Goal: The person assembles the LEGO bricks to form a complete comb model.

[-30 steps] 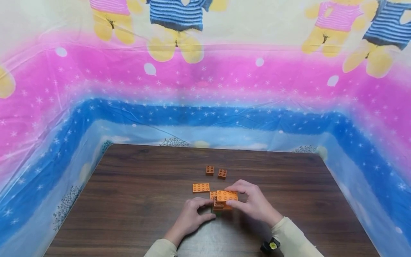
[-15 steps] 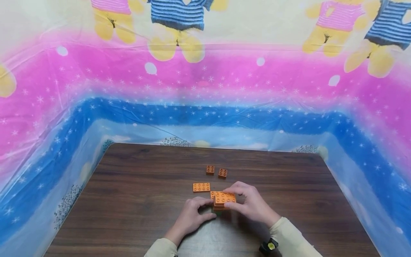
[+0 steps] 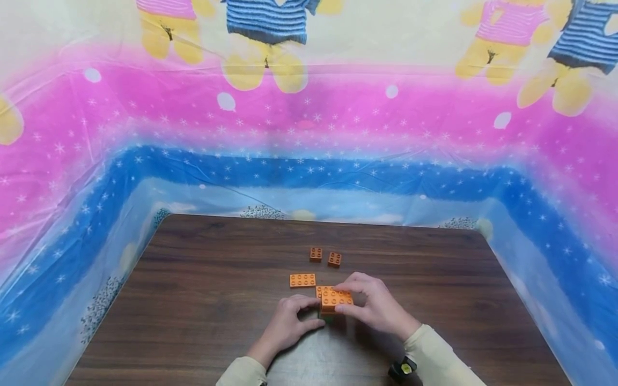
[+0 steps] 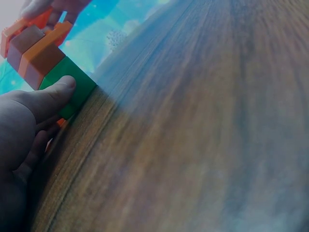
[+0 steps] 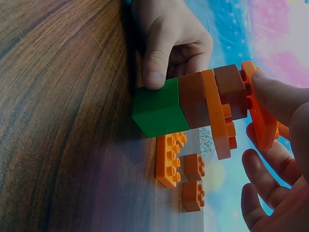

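Note:
My left hand (image 3: 288,321) grips the green brick (image 5: 159,111) at the foot of a toy brick stack, thumb on its near side. Above the green come a brown brick (image 5: 193,99), a thin orange plate (image 5: 216,121) jutting out to one side, and another brown brick (image 5: 231,92). Between thumb and fingers, my right hand (image 3: 379,305) pinches a second thin orange plate (image 3: 337,296) over the stack's top. In the right wrist view this plate lies tilted against the upper brown brick, whose studs show in a narrow gap.
Behind the stack, to its left, an orange eight-stud plate (image 3: 302,280) lies on the wooden table (image 3: 203,300). Farther back are two small brown bricks, a left one (image 3: 316,254) and a right one (image 3: 335,259). A patterned cloth (image 3: 309,177) surrounds the table's far sides.
My right hand has shifted slightly left with the orange plate, which now covers more of the brown brick below. The left hand has stayed in place.

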A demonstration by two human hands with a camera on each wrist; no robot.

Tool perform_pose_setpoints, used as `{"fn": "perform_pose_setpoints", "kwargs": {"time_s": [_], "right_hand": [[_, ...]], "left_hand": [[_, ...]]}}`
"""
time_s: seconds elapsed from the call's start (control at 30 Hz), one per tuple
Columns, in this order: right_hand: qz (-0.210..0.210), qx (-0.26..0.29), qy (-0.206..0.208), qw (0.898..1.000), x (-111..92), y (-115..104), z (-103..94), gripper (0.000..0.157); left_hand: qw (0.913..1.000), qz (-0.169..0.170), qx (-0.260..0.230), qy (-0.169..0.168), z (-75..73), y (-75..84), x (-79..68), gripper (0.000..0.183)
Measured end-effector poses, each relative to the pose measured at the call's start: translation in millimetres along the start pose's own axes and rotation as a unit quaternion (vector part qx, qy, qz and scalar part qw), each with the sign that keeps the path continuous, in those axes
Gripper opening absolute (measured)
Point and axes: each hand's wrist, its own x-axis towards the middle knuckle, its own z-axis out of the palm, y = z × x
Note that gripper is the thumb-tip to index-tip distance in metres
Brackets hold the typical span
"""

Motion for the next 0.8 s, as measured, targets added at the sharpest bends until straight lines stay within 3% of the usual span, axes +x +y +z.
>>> {"fn": "perform_pose_setpoints", "kwargs": {"time_s": [0.5, 0.7, 0.8], "right_hand": [[0.007, -0.018, -0.009, 1.000, 1.2, -3.1, -2.5, 0.037], [0.000, -0.025, -0.007, 1.000, 1.6, -3.6, -2.7, 0.037], [0.001, -0.024, -0.005, 1.000, 1.4, -3.7, -2.6, 0.037]], "left_hand": [[0.9997, -0.002, -0.022, -0.013, -1.3, -0.5, -0.4, 0.044], [0.9907, -0.029, -0.130, -0.023, -10.1, 6.9, 2.4, 0.051], [0.9844, -0.019, -0.174, -0.010, -15.4, 12.0, 4.4, 0.053]]}}
